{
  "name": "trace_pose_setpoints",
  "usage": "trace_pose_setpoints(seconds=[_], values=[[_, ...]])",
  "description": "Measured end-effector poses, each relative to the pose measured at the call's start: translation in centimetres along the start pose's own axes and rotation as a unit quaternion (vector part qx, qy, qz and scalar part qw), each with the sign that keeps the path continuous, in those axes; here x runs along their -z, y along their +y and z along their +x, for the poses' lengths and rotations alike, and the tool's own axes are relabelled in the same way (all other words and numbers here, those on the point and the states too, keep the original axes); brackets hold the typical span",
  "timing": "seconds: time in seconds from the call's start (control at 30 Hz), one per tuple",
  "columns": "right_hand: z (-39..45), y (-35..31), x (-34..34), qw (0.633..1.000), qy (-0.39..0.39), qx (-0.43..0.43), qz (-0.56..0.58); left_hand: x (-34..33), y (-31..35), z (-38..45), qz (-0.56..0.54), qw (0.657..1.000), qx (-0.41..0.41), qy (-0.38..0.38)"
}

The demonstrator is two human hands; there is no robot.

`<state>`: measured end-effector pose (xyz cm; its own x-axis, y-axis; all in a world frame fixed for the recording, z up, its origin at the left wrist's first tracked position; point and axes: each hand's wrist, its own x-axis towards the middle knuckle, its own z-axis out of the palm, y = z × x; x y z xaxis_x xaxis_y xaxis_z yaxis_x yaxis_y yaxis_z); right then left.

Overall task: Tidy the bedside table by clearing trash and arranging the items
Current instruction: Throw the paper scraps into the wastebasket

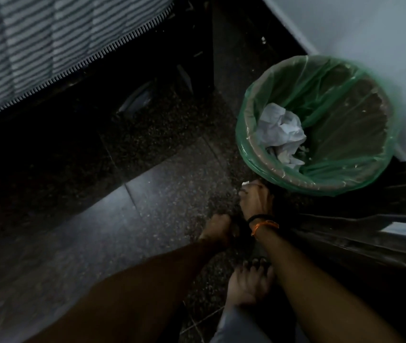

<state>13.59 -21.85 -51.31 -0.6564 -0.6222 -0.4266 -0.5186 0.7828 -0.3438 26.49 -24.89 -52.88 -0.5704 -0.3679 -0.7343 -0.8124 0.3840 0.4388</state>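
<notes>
Two hands low over floor. Right hand (254,199) pinches white scrap (246,183) just beside bin (254,167); left hand (218,229) curled, contents unclear. Best lift scrap over rim before releasing onto crumpled paper (281,132).

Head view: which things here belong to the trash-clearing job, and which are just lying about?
Job:
- right hand, pinching a white scrap
- left hand, fingers curled
- green-lined bin
- crumpled paper inside it

Lying about:
- striped mattress
- bare foot
- speckled floor
</notes>
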Motion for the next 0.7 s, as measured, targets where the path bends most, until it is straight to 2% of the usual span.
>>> trace_pose_setpoints(seconds=[0.17,0.33,0.4,0.53,0.7], values=[[-3.4,-3.1,3.1,0.998,0.028,0.016,0.057,4.2,1.0,-1.7,-0.156,0.98,0.099,0.073],[-5.5,-5.9,6.9,0.99,0.055,0.063,0.113,9.3,2.4,-3.7,-0.252,0.941,0.09,0.209],[-6.1,-7.0,9.1,0.983,0.076,0.083,0.147,11.7,3.2,-4.8,-0.259,0.924,0.09,0.265],[-6.7,-8.8,13.9,0.957,0.155,0.099,0.223,16.0,5.9,-6.6,-0.254,0.912,0.019,0.323],[-5.3,-7.9,19.3,0.927,0.281,-0.005,0.25,19.7,11.4,-8.4,-0.212,0.907,-0.106,0.347]])
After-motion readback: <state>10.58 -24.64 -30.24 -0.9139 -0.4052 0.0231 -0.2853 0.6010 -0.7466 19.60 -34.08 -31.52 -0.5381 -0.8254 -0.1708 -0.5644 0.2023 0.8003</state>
